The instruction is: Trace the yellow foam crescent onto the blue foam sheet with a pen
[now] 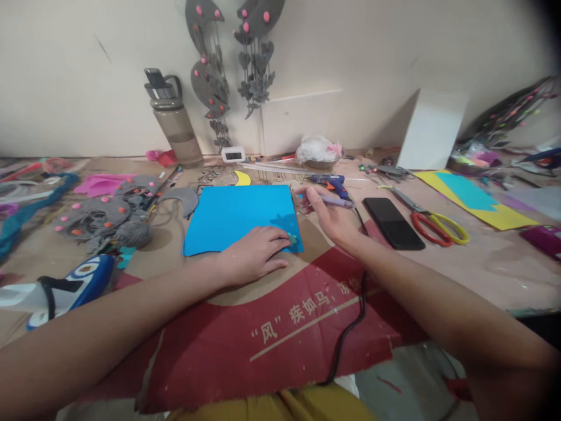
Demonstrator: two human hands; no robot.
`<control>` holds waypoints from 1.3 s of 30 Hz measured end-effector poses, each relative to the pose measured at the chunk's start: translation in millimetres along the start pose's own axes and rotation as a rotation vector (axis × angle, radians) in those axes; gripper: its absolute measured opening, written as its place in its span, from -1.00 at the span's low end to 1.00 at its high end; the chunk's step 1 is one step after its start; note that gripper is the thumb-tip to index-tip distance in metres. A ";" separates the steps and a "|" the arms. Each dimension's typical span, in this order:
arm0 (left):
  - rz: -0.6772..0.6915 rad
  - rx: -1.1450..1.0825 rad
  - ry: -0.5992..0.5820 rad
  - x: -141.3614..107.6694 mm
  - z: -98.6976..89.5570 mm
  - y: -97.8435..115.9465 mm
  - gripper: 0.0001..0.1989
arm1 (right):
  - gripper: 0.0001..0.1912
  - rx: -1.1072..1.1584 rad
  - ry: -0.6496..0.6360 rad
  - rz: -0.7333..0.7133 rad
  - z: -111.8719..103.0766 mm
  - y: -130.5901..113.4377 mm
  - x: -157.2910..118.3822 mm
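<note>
A bright blue sheet [241,213] lies flat on a red and brown cardboard piece [205,351]. Across the sheet's lower right part rests my left hand [256,255], its fingers apart at the tips. Those fingertips touch a small teal cut-out [291,238] near the sheet's right edge. My right hand [326,216] is just right of the sheet, raised a little, with its fingers closed round a pale purple pen [336,201]. A blue glue gun [331,183] lies just behind that hand.
To the right are a black phone [393,223] and red and yellow scissors [432,225]. Grey felt pieces [94,216] and a blue-and-white object [83,286] lie left. A bottle [177,131] stands by the wall. A black cable [346,339] crosses the cardboard.
</note>
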State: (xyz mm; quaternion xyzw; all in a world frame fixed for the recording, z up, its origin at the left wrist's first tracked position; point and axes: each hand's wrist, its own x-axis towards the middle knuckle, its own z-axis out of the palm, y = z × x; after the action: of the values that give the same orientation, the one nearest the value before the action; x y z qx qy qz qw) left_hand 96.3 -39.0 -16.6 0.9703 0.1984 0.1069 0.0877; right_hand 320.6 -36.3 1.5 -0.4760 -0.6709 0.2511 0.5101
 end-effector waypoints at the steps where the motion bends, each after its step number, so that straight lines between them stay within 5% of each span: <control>1: 0.006 -0.014 0.018 0.4 1.8 -1.5 -0.60 | -0.47 0.017 -0.005 0.017 2.4 3.9 -1.9; 6: 0.026 -0.037 0.126 -2.6 8.1 -4.9 -0.63 | -0.54 0.113 0.010 0.123 11.5 24.6 -8.4; 13: -0.010 -0.042 0.106 -3.9 8.2 -2.4 -0.59 | -0.67 0.233 0.088 0.173 13.8 28.3 -9.7; 21: 0.032 -0.073 0.140 -4.6 8.4 -4.6 -0.72 | -0.76 0.224 -0.035 0.155 5.5 20.7 -7.7; 29: 0.044 -0.071 0.152 -5.3 6.1 -2.8 -0.72 | -0.67 0.261 -0.038 0.134 0.9 21.0 -6.5; 39: 0.048 -0.065 0.176 -7.0 4.6 -1.5 -0.72 | -0.52 0.318 -0.149 0.274 1.1 17.5 -12.7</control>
State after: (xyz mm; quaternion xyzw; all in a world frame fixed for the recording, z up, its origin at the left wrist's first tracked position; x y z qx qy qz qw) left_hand 90.6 -41.0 -22.6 0.9583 0.1784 0.2001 0.0990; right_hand 326.6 -40.2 -18.9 -0.4565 -0.5878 0.4549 0.4890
